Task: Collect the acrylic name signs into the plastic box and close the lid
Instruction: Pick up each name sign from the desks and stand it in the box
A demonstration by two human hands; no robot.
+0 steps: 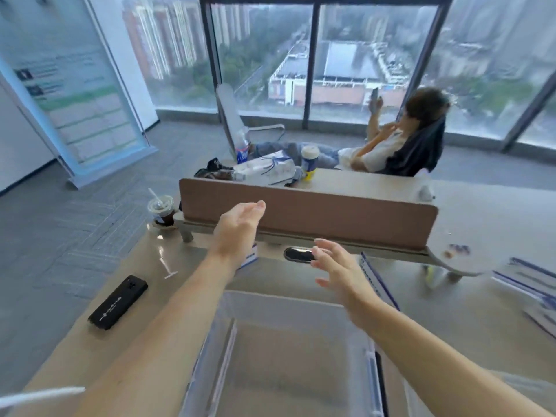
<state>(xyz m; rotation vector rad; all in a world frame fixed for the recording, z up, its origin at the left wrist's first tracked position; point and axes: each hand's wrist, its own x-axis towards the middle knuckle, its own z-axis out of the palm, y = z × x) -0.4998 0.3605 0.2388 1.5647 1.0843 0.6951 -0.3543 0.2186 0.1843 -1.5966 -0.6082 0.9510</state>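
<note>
A clear plastic box [288, 308] stands open on the desk right in front of me, and nothing shows inside it. My left hand [239, 228] is stretched out above its far left corner, fingers apart and holding nothing. My right hand [337, 267] hovers over the far right corner, fingers spread and empty too. Acrylic name signs with blue edges lie on the desk: one [377, 276] just right of my right hand, one [249, 257] partly hidden behind my left wrist, and a stack [529, 284] at the far right. No lid is visible.
A brown divider panel [307, 218] crosses the desk [469, 320] behind my hands. A black device [118, 302] lies at left, an iced drink cup [161, 210] at the divider's left end. A black cable port [299, 254] sits mid-desk. A person sits beyond the divider.
</note>
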